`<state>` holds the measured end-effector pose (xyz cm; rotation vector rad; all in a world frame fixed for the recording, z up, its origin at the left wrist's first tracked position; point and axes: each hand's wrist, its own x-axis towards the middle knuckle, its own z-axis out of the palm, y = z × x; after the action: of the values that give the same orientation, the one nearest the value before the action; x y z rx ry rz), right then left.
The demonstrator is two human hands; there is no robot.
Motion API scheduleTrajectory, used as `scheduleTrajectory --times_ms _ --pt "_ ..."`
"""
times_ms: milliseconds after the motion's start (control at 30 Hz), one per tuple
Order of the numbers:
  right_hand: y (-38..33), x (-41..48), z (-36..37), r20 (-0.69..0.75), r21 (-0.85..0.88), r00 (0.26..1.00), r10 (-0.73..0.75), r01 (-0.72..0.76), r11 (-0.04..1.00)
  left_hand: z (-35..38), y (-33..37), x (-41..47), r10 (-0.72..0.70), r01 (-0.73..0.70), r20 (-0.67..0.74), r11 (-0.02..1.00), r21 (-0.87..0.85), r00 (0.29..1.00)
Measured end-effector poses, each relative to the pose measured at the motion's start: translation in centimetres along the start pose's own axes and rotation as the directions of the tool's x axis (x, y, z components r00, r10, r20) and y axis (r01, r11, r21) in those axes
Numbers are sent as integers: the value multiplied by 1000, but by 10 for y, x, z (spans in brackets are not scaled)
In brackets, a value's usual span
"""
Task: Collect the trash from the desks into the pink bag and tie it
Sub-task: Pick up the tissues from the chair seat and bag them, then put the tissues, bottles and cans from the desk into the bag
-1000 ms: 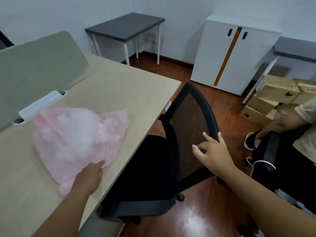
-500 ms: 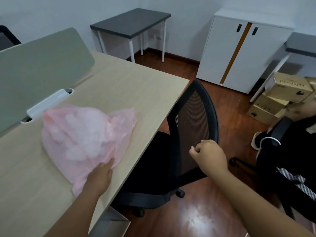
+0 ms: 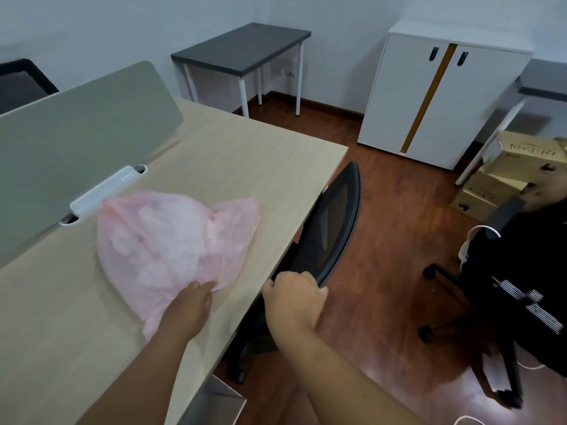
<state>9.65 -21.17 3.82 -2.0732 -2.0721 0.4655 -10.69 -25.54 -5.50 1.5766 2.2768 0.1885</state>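
Light-wood desk (image 3: 230, 154), reddish wooden floor (image 3: 383, 240)

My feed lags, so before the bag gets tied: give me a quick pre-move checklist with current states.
1. Pink bag supported on the desk: ok.
2. Trash inside the bag: ok, pale lumps show through.
3. Bag mouth knotted: not ok, no knot visible.
4. Left hand on the bag's near end, firm pinch: cannot tell.
5. Right hand free for tying: not ok, it grips the chair backrest.
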Motion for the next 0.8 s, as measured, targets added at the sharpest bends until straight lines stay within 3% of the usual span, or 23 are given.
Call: scheduleTrajectory --times_ms 133,300,433,533,633,800 --pt "-17 -8 16 78 53 996 -39 35 998 -16 -1 -4 12 -15 -85 999 -33 996" --pt "-13 -2 -3 -40 -158 987 -156 148 976 -57 -2 -6 50 -50 -257 999 6 965" --pt "-32 26 -13 18 -144 928 -373 372 917 -105 -1 -6 64 -80 -376 996 -29 924" --pt "-77 46 -11 -25 -89 861 -508 505 859 -142 1 -8 36 -71 -446 996 -61 894" --pt "-127 63 -6 11 -93 820 -573 571 816 -178 5 -8 24 -50 -492 998 -39 870" --pt "-196 112 -25 -108 -49 722 -684 683 729 -239 -25 -13 -42 151 -539 976 160 841"
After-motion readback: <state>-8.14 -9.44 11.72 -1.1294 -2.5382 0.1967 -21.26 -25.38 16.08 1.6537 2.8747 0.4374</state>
